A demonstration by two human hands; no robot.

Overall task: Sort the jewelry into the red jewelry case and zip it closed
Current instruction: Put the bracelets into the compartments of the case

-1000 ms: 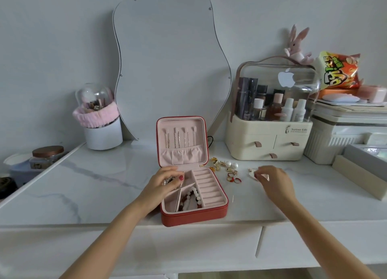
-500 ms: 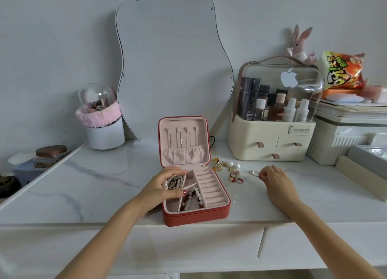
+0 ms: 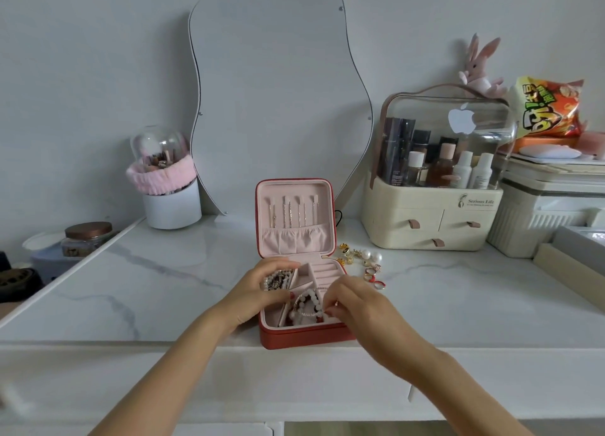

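Marble vanity [image 3: 163, 272]; red jewelry case [image 3: 304, 337] open, lid upright, facing viewer.

The cream organizer [image 3: 432, 219] reads "Serious Life"; a white apple logo [image 3: 461, 121] marks its clear lid.

A home dressing table: mirror [image 3: 278, 101], cosmetics organizer [image 3: 435, 213], brush holder [image 3: 170, 203].

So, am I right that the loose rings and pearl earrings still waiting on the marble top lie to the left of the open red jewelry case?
Not quite: the head view shows the loose rings and pearl earrings lying to the right of the open red jewelry case, on the marble top.
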